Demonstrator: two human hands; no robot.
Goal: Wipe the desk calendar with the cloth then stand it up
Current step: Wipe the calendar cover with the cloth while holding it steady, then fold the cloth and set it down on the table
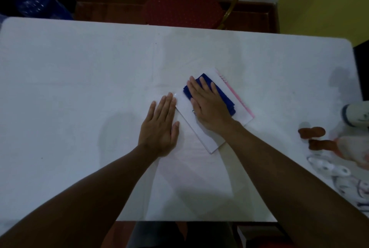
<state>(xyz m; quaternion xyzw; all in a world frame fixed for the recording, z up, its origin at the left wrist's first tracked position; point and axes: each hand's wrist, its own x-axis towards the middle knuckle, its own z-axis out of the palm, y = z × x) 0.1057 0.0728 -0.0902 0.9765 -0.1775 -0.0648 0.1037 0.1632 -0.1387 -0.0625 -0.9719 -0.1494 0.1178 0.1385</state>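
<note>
The white desk calendar point(201, 130) lies flat and slanted on the white table point(79, 88), with a pink binding along its far right edge. A folded blue cloth point(223, 98) rests on the calendar. My right hand point(205, 106) presses flat on the cloth, fingers spread and pointing away from me. My left hand point(161, 126) lies flat and open on the table beside the calendar's left edge, its fingertips touching the calendar's near corner.
A red padded chair point(183, 2) stands beyond the table's far edge. A blue water bottle point(30, 0) sits at the far left on the floor. At the right table edge lie a stuffed toy point(319, 138) and a white cup-like object point(355, 116).
</note>
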